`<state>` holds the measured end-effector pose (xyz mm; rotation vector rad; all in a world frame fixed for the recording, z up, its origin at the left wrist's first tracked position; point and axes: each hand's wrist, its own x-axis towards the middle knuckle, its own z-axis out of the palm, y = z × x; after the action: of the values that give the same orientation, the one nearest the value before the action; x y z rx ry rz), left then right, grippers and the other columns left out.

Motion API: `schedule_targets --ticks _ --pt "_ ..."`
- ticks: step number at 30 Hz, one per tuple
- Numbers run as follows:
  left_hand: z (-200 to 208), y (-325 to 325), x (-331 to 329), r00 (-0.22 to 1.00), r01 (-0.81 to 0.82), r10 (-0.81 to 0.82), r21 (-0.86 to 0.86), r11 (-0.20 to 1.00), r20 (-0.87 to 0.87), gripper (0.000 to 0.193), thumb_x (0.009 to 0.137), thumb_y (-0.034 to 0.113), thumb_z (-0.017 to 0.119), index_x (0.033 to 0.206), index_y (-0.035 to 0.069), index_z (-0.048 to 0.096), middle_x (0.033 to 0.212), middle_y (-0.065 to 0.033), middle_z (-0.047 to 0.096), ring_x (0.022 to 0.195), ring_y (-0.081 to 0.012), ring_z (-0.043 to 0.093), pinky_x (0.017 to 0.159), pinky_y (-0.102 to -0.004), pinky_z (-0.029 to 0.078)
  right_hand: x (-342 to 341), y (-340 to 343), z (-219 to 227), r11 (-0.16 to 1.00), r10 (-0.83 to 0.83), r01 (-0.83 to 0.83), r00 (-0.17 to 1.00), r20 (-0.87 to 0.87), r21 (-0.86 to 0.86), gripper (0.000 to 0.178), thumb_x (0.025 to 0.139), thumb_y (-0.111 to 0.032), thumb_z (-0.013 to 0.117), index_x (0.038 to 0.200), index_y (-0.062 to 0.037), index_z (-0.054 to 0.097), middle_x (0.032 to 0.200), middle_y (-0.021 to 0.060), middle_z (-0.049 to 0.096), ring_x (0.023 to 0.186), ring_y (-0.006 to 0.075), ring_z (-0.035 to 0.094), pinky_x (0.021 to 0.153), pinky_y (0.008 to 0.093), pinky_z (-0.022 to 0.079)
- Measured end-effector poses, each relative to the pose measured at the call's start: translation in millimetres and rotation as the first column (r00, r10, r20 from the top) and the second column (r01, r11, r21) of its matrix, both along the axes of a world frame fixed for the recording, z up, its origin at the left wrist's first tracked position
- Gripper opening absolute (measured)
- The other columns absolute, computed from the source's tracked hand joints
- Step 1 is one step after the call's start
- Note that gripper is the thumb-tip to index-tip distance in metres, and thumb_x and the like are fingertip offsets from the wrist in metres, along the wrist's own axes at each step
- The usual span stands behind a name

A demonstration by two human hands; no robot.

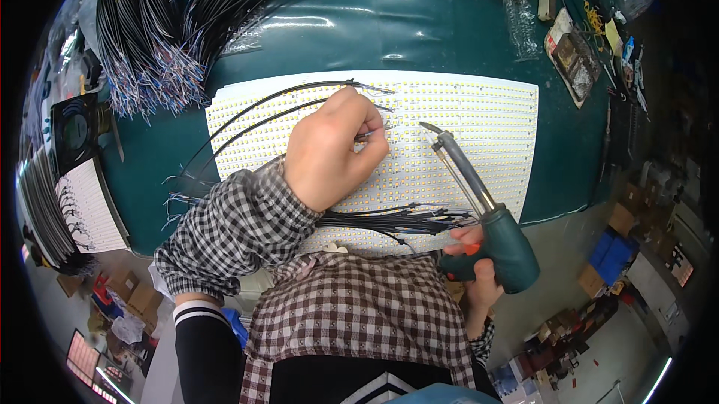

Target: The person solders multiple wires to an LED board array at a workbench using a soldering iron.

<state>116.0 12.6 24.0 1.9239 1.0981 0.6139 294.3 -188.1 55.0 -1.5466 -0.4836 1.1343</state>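
Observation:
A large white LED board [464, 172], dotted with rows of small yellow chips, lies in front of me. Over its middle my left hand [337, 151] pinches a thin black cable [364, 137] between thumb and forefinger; its bare end is mostly hidden by the fingers. Two more black cables [271, 97] arch across the board's left half, their split ends near its centre strip. My right hand [483, 284] grips a green soldering gun [511, 250] by its handle. The gun's tip [425, 126] points up and left, a short way right of my left fingers.
A bunch of black cables [397, 221] lies along the board's near edge. Thick bundles of black cables [150, 22] fill the table's far left. A dirty solder tray [575, 59] sits far right, near small tools [633, 67]. A dark fan-like device [75, 131] stands left on the green tabletop [359, 29].

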Motion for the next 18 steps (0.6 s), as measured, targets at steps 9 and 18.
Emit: schedule_targets --ticks 9,18 --pt "-2.1 0.2 -2.5 0.999 0.017 -0.016 -0.026 1.000 0.039 0.013 0.076 0.003 0.069 0.082 0.004 0.057 0.079 -0.0112 0.058 0.066 -0.0265 0.062 0.058 -0.0343 0.050 -6.2 6.1 -1.8 0.999 0.045 -0.045 0.997 -0.062 -0.010 0.082 0.077 -0.046 0.082 0.128 0.0089 0.048 0.097 0.0107 0.062 0.091 0.0210 0.066 0.072 0.0302 0.061" --pt "-4.6 -3.4 -3.2 0.998 0.048 -0.041 0.133 0.990 -0.056 0.014 0.078 0.006 0.068 0.084 0.005 0.056 0.079 -0.0107 0.056 0.062 -0.0305 0.060 0.054 -0.0388 0.048 -9.0 7.6 1.6 1.000 0.010 -0.010 0.999 -0.046 0.015 0.082 0.076 -0.045 0.082 0.126 0.0109 0.048 0.095 0.0104 0.062 0.089 0.0207 0.066 0.071 0.0302 0.061"
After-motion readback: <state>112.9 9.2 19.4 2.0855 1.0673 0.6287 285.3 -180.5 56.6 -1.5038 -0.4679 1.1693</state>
